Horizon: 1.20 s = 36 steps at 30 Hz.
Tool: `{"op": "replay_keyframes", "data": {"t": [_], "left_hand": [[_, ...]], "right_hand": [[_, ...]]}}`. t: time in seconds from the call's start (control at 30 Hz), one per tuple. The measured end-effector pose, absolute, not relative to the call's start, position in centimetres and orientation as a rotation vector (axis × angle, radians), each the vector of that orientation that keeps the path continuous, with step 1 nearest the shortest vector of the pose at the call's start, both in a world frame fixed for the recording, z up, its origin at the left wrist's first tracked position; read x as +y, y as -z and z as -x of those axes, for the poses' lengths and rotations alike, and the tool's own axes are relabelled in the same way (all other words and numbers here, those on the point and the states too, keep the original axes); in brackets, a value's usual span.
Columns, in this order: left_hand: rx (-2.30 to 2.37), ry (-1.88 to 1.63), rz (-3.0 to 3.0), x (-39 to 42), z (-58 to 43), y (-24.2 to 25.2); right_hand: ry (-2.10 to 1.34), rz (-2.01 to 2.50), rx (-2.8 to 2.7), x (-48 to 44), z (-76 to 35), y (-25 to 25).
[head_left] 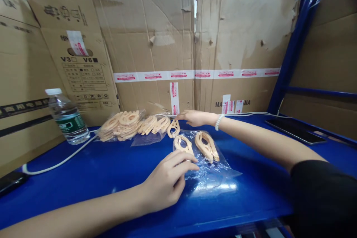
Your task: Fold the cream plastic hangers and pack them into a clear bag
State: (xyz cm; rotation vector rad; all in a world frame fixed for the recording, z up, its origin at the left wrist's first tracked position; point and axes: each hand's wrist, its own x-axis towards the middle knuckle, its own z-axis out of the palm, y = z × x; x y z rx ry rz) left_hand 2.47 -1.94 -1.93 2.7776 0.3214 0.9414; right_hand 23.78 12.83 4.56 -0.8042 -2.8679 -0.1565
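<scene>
My right hand (192,118) reaches to the back of the blue table, its fingertips pinched on the top of a beige looped plastic piece (174,129). In front of it lies a clear plastic bag (223,169) with two groups of beige pieces, a left one (182,144) and a right one (206,145). My left hand (170,178) rests at the bag's left side, fingers apart over the lower end of the left group. Left of my right hand are more beige pieces (153,124) on plastic film and a bagged pile (121,124).
A water bottle (68,119) stands at the left by a white cable (63,161). A dark device (12,182) lies at the left edge, a phone (295,130) at the right. Cardboard sheets (150,52) and blue posts (295,41) stand behind the blue table (111,178).
</scene>
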Motion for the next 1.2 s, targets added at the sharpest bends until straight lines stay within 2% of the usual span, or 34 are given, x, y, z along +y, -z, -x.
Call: {"op": "replay_keyframes", "data": {"t": [0.2,0.5,0.73,0.93,1.07,1.2], "left_hand": [[0.323,-0.965,-2.759,-2.0,-2.4,1.9],[0.336,-0.995,-2.74,-1.8,-2.6,1.7],[0.345,-1.021,-2.722,-1.8,-2.5,1.7],[0.332,-1.069,-2.708,-1.7,-2.5,1.7],[0.366,-1.121,-2.686,-1.7,-2.6,1.6],[0.376,-1.201,-2.67,-1.7,-2.6,1.7]], "right_hand": [[0.035,0.81,-2.911,16.8,-23.0,-1.5],[-0.035,0.953,-2.758,14.6,-28.0,-2.0],[-0.019,1.006,-2.443,9.6,-30.2,-2.2],[-0.206,1.041,-1.923,3.6,-30.4,-4.0],[-0.119,0.964,-1.773,-2.0,-30.3,-5.9],[0.069,0.929,-1.855,-8.3,-29.6,-7.1]]}}
